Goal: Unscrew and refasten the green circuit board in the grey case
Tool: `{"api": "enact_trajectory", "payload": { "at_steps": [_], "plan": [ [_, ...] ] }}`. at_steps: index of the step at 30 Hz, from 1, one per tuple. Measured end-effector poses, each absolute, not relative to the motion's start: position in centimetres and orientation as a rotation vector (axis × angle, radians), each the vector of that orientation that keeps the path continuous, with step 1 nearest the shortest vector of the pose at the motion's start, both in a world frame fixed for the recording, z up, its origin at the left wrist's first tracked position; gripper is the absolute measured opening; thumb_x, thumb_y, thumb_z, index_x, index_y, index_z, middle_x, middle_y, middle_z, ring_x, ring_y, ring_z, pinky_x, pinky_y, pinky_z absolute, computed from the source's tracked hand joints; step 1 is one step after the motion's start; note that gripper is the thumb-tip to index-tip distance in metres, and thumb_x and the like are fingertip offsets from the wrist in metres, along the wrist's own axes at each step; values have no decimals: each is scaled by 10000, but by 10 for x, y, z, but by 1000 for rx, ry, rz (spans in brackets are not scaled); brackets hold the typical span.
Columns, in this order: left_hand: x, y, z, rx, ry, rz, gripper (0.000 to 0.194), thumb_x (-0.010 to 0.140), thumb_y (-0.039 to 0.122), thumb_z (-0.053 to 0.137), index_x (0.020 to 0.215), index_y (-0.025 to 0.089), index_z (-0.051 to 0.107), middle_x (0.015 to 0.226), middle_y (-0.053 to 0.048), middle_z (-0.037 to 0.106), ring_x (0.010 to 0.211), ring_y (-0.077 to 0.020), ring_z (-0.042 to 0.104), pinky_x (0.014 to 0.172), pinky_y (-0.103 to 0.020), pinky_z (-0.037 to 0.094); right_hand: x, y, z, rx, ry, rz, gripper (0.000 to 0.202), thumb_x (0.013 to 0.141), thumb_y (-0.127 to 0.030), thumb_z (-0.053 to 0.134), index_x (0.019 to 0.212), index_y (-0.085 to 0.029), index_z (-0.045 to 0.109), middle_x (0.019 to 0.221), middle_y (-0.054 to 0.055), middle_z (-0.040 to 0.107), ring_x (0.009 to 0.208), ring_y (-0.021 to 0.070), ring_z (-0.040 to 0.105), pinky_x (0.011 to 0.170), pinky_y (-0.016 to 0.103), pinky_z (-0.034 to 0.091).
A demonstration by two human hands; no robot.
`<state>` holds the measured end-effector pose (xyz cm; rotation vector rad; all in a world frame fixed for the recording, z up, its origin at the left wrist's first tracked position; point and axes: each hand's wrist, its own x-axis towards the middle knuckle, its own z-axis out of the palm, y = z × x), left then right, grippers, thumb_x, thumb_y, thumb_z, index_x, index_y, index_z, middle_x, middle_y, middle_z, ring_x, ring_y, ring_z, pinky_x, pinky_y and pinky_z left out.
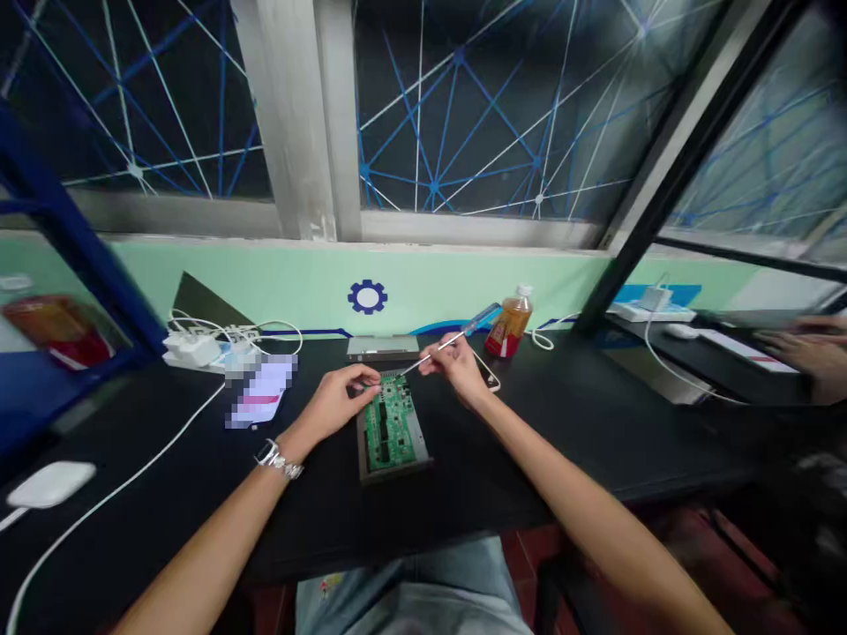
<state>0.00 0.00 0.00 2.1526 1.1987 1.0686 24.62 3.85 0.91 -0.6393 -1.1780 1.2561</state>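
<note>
A green circuit board (399, 423) in a shallow metal housing lies on the black table in front of me. At its far left corner is my left hand (339, 401), thumb and fingers drawn together over the edge; what sits between the fingertips is hidden. My right hand (456, 366) is closed around a screwdriver (482, 318) with a clear handle. The tool slants down to the left, its tip at the board's far end; I cannot tell whether it touches. A flat metal plate (382, 347) lies just beyond the board.
An amber drink bottle (509, 324) stands behind my right hand. To the left are a blurred phone (261, 397), a power strip (198, 348) with cables and a white charger (53, 485). Another person's hand (817, 348) shows at the far right, beyond a black frame (639, 212).
</note>
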Motion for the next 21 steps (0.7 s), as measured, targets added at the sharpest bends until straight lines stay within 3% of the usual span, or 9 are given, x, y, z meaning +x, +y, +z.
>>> {"api": "enact_trajectory", "payload": {
  "at_steps": [21],
  "plan": [
    [20, -9, -3, 2124, 1184, 1255, 177, 903, 321, 609, 902, 192, 731, 918, -37, 748, 781, -170, 678, 758, -287, 530, 231, 13, -7, -599, -933, 1377, 400, 770, -154, 681, 908, -259, 321, 764, -19, 724, 635, 174, 723, 658, 323, 607]
  ]
}}
